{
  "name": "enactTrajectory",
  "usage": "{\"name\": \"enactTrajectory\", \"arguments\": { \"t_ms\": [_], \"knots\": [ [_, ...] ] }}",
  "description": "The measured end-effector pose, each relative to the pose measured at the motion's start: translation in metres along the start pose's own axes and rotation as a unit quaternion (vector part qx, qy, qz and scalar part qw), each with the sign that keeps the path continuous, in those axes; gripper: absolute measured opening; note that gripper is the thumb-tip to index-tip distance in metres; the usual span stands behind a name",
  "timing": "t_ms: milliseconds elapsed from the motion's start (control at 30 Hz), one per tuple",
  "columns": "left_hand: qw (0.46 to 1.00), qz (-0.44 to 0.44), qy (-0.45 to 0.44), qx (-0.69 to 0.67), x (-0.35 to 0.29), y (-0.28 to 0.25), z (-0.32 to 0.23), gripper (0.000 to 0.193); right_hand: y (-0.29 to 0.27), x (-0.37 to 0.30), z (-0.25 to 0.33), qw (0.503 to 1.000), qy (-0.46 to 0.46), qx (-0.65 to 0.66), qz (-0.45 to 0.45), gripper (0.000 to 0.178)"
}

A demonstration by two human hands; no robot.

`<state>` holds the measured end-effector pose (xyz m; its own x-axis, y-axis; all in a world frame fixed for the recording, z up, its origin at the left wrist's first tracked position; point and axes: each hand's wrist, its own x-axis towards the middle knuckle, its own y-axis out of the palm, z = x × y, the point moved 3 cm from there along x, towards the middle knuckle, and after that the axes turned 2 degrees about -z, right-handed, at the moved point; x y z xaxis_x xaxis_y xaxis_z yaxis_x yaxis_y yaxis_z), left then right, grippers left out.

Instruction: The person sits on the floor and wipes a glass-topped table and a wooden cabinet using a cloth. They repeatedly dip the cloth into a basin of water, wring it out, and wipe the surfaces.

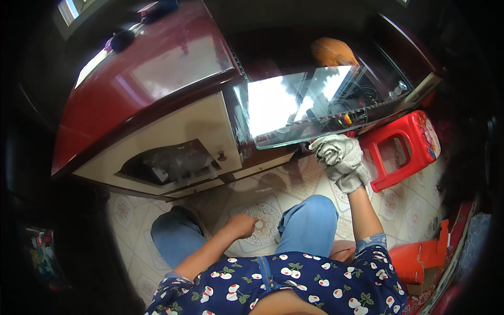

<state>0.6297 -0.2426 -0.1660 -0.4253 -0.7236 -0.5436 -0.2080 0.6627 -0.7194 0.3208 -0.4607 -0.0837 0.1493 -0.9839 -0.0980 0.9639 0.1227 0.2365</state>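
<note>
A crumpled light grey cloth (338,155) is bunched around my right hand (350,181) and hides most of its fingers. That hand is raised at the front edge of a glass top (278,142) on a dark red cabinet, close to the edge; whether the cloth touches the glass I cannot tell. My left hand (242,226) hangs between my knees over the tiled floor, its fingers curled into a loose fist with nothing visible in them. Bright window light reflects off the glass. Behind it lies a rounded orange-brown object (334,51).
To the right of the cloth, a red plastic stool (401,152) stands by the cabinet. On the left is a taller dark red cabinet (157,63) with a cream door (210,128). Cables (362,97) show under the glass. An orange box (417,257) sits at lower right.
</note>
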Motion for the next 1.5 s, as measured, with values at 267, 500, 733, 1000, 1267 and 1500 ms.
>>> {"name": "enactTrajectory", "arguments": {
  "t_ms": [267,500,733,1000,1267,1500],
  "knots": [
    [0.998,-0.029,0.032,0.038,0.001,-0.003,-0.007,0.032,0.076,-0.043,-0.038,0.949,-0.117,-0.282,0.08,0.025],
    [0.997,-0.056,0.042,0.029,-0.014,-0.009,0.002,0.029,0.219,-0.033,-0.006,0.594,-0.397,-0.699,-0.039,0.021],
    [1.0,-0.027,0.015,-0.002,-0.019,-0.003,0.011,0.032,0.255,0.057,-0.016,0.69,-0.446,-0.564,-0.086,0.021],
    [0.999,-0.005,-0.01,-0.031,-0.013,0.006,0.021,0.036,0.284,0.151,-0.01,0.715,-0.471,-0.508,-0.095,0.021],
    [0.998,0.0,-0.012,-0.056,-0.006,0.002,0.025,0.035,0.295,0.175,-0.017,0.73,-0.469,-0.49,-0.087,0.021],
    [0.999,-0.009,-0.008,-0.032,-0.008,-0.005,0.015,0.033,0.272,0.111,-0.027,0.732,-0.459,-0.497,-0.081,0.021]
  ]
}}
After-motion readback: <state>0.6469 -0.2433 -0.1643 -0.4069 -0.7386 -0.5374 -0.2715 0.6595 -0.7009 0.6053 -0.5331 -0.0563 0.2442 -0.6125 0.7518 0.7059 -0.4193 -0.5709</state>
